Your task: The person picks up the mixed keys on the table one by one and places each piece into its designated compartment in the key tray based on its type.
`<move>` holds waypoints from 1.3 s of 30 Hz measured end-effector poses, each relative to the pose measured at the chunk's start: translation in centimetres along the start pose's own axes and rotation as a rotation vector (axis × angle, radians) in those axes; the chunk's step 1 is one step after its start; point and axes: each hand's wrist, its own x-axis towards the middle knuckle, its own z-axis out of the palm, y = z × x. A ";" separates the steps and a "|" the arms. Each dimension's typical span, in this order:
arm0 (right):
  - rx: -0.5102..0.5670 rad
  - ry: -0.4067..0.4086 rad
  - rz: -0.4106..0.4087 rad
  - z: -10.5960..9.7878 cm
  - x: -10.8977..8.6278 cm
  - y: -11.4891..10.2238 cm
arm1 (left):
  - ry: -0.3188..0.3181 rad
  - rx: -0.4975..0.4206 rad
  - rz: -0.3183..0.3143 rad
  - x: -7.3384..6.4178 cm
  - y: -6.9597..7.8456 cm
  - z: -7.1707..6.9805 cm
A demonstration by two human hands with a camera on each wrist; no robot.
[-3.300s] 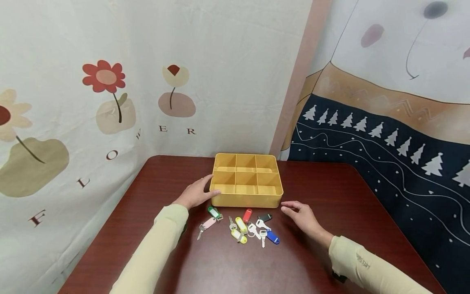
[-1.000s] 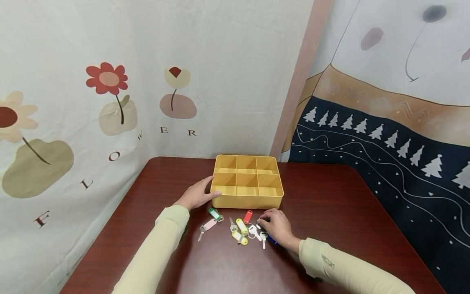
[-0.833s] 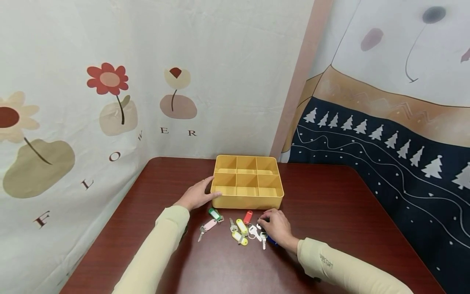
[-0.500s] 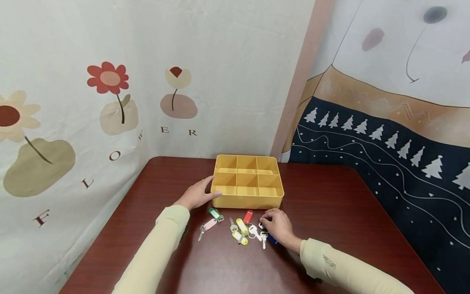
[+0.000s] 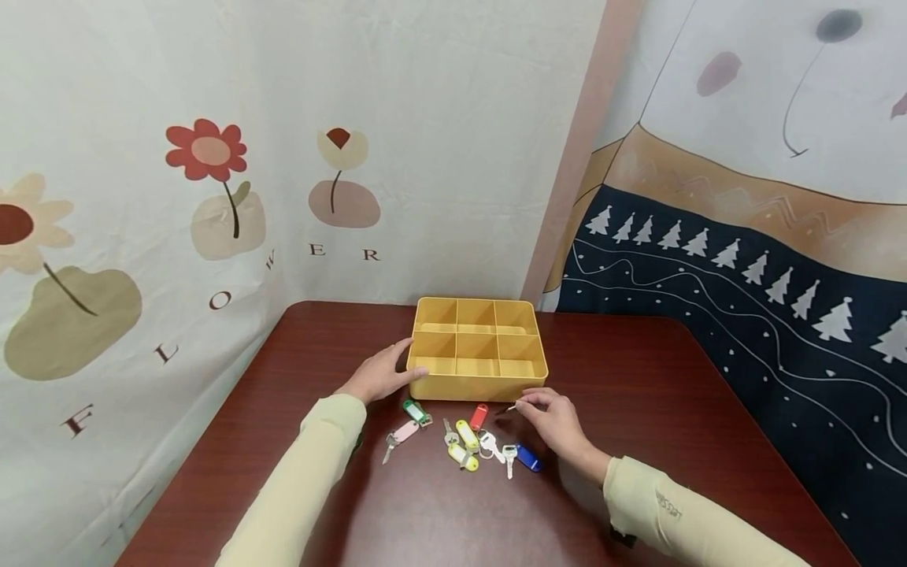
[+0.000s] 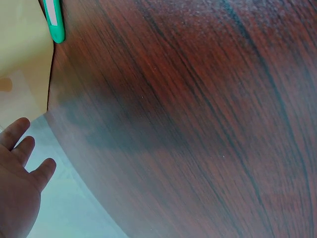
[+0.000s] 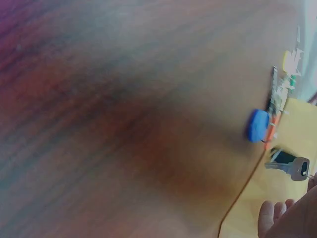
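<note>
- We see the right hand (image 5: 561, 428) with thumb and fingers (image 5: 537, 394) drawn together, pinching a key (image 7: 295, 171); its black tag (image 7: 282, 155) hangs with it, just above the counter (image 5: 425, 516). We cannot tell which part the fingertips grip.
- We see the left hand (image 5: 375, 376) with fingers loosely straight and spread, laid at the left side of the box (image 5: 478, 387), thumb over its front corner.
- Just beyond the right fingers stands the box's front right corner; we count six compartments, in two rows.
- Just left of the right fingers lies the red tag (image 5: 479, 416).
- Nearer us than the right fingers lie the blue tag (image 5: 528, 457) and a toothed key (image 5: 509, 454).
- Farther left of them we find two yellow tags (image 5: 467, 435) among more keys (image 5: 489, 444).
- Just on our side of the left thumb lies the green tag (image 5: 414, 411), and near it the pink tag (image 5: 406, 431).
- Well beyond all the fingers, we face a flower-printed backdrop (image 5: 453, 142).
</note>
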 end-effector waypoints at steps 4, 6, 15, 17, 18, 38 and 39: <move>0.061 -0.003 0.050 -0.7 0.4 -0.4 | 0.005 -0.002 0.003 0.0 0.1 0.0; 0.079 -0.001 0.066 -0.9 0.5 -0.6 | 0.002 -0.004 0.001 0.0 0.2 0.0; 0.131 0.013 0.078 -1.9 1.5 -2.0 | -0.004 -0.008 0.002 0.0 0.2 -0.2; 0.133 0.014 0.081 -2.1 1.9 -2.3 | 0.001 0.001 0.005 0.1 0.2 -0.2; 0.136 0.014 0.085 -2.1 2.0 -2.4 | 0.000 0.002 0.004 0.1 0.2 -0.1; 0.188 0.021 0.153 -3.9 5.9 -5.1 | 0.013 0.001 0.006 -0.3 -0.1 0.3; 0.191 0.022 0.154 -4.0 6.2 -5.2 | 0.010 0.002 0.006 -0.3 -0.1 0.2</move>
